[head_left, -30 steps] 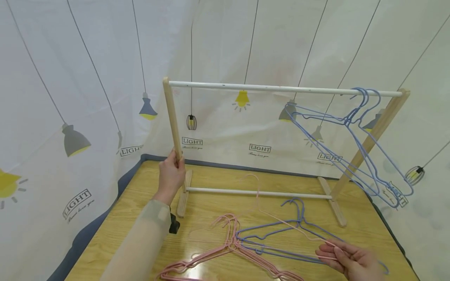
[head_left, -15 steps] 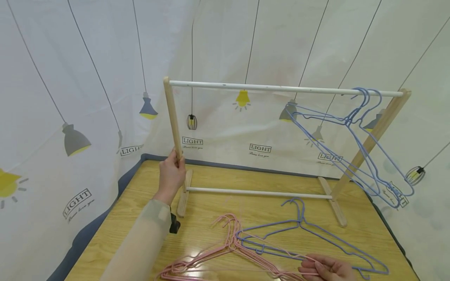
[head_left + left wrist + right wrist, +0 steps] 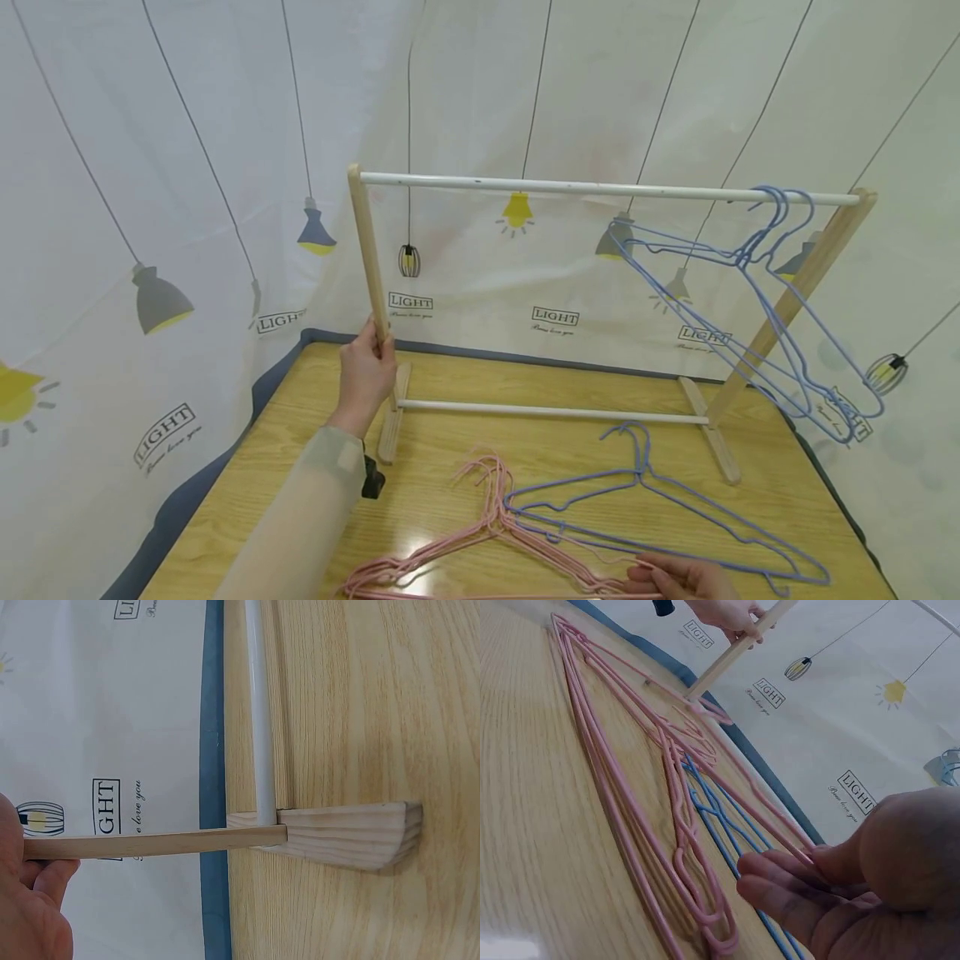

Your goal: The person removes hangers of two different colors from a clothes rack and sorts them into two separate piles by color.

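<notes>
Wood-grain worktop (image 3: 255,475): right hand (image 3: 682,577) pinches pink wire hanger (image 3: 756,787) by right end, long axis roughly paralleling back edge; left hand (image 3: 367,371), farther, grips left rack post (image 3: 369,250).

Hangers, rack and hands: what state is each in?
Rack: standing upright
Upper blue hangers: hooked over top rail
Lower blue hangers: lying on table, overlapping
Loose pink hangers: lying on table, overlapping
Held pink hanger: pinched at one end
Left hand: gripping left post
Right hand: pinching the held pink hanger

Lamp-printed pale cloth (image 3: 480,100) behind wood-grain table (image 3: 435,475)
</notes>
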Motion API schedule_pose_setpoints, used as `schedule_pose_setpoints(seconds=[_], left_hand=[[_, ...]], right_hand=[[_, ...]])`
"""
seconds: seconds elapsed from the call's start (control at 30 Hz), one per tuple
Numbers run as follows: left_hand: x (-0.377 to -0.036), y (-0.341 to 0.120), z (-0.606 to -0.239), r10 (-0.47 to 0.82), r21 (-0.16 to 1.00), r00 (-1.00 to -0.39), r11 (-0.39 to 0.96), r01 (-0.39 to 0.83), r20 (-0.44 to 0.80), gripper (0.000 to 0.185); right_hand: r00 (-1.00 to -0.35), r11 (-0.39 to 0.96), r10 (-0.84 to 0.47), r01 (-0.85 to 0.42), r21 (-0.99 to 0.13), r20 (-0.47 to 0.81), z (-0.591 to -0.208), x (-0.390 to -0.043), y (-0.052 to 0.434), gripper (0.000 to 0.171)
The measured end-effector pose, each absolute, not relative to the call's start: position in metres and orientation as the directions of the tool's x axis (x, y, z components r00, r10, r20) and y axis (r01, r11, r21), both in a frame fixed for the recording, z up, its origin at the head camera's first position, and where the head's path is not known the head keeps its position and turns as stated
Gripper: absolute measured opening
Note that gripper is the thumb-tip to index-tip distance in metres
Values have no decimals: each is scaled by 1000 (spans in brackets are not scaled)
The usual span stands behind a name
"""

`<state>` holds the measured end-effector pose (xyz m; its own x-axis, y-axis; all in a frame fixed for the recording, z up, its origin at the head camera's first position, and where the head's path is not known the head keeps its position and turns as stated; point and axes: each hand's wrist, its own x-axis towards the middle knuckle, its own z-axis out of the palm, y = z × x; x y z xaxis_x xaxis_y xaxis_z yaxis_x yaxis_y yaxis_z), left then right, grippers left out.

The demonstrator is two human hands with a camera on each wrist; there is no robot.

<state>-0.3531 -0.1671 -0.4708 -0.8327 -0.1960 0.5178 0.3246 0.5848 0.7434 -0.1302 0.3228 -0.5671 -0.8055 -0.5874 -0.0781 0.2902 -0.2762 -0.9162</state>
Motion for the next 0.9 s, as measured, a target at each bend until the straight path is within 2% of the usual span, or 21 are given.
schedule_pose_setpoints(seconds=[0.13, 0.2, 0.27, 0.4, 0.53, 0.73, 0.9], left_hand=[[-353, -166, -471, -196, 743, -831, 584, 327, 521, 20], [-353, -166, -471, -199, 739, -828, 589, 327, 525, 19], [-353, -167, -471, -201, 736, -826, 593, 326, 527, 18], [-354, -167, -472, -203, 736, -825, 594, 324, 527, 19], [-355, -168, -473, -206, 740, -827, 592, 320, 523, 20], [-354, -167, -472, -203, 728, -825, 608, 317, 528, 15], [-352, -166, -469, -199, 719, -822, 618, 318, 534, 12]], right_hand=[[-859, -33, -477, 225, -974, -183, -555, -128, 320, 45], [-890, 105, -409, 172, -979, -201, -550, -127, 319, 50], [-912, 186, -349, 155, -970, -213, -546, -126, 318, 52], [-929, 155, -276, 210, -965, -247, -540, -125, 320, 50], [-933, 92, -267, 225, -970, -242, -534, -125, 322, 51], [-964, 127, -190, 165, -978, -187, -523, -125, 323, 49], [-990, 65, -87, 104, -992, -110, -510, -127, 329, 37]])
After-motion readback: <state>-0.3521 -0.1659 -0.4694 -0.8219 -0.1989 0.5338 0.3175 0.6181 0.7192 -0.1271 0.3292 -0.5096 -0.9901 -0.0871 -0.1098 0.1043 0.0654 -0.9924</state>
